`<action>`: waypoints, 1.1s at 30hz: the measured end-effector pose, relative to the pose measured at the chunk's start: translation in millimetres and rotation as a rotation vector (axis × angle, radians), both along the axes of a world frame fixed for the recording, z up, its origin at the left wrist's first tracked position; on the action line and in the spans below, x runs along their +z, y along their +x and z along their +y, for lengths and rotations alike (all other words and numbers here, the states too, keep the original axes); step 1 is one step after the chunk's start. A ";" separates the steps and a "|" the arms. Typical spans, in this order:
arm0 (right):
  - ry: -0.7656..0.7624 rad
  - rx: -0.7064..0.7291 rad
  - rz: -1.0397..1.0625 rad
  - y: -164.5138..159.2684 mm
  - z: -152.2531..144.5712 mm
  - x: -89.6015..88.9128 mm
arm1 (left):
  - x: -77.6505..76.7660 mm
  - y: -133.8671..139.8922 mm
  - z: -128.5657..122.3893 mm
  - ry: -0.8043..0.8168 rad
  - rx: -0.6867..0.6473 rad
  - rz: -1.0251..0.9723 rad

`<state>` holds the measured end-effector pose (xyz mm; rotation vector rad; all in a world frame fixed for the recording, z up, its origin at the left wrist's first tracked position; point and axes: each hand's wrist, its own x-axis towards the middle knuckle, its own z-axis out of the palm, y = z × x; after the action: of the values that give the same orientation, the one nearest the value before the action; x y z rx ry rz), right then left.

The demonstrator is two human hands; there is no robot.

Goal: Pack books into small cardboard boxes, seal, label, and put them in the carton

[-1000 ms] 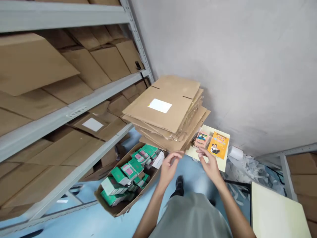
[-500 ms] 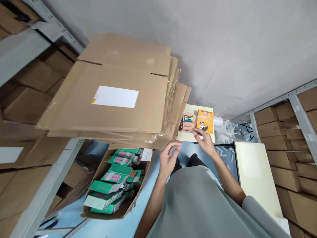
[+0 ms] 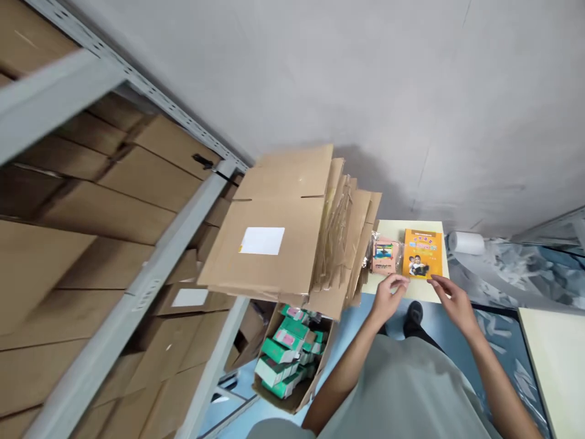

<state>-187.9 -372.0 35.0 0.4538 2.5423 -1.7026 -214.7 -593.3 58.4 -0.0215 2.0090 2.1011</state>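
An orange book (image 3: 423,253) with a picture of children on its cover lies on a small cream table (image 3: 388,227). My left hand (image 3: 387,300) is at the book's near left corner, fingers loosely curved and nothing visible in them. By the near right corner is my right hand (image 3: 454,305), its index finger and thumb apart. Both hands look empty; whether the fingertips touch the book's edge I cannot tell. Left of the book lies a pinkish pack (image 3: 385,256) in clear plastic.
To the left, flattened cardboard boxes (image 3: 278,262) are piled high beside the table. Below them stands an open carton (image 3: 299,405) of green-and-white boxes. Metal shelving (image 3: 183,238) holds brown cartons. A white roll (image 3: 466,242) and plastic scraps lie right, near another cream tabletop (image 3: 555,360).
The view has swung left, so the table and pile appear farther right and lower. My left hand has moved from beside the pile to the book's near edge; my right hand has shifted rightward along it.
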 end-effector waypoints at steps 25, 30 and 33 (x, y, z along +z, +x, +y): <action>0.168 0.111 -0.449 -80.5 94.3 -139.2 | -133.6 -99.4 113.7 -0.806 -0.065 -0.201; 0.213 0.083 -0.487 -88.8 94.1 -137.1 | -149.3 -102.0 114.4 -0.755 -0.034 -0.237; 0.232 0.070 -0.492 -88.0 92.9 -138.7 | -154.6 -101.4 111.4 -0.679 -0.007 -0.259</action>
<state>-275.8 -279.1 -103.7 0.6875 2.3535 -1.1014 -316.1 -482.0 -96.2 -0.3761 2.4232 1.2367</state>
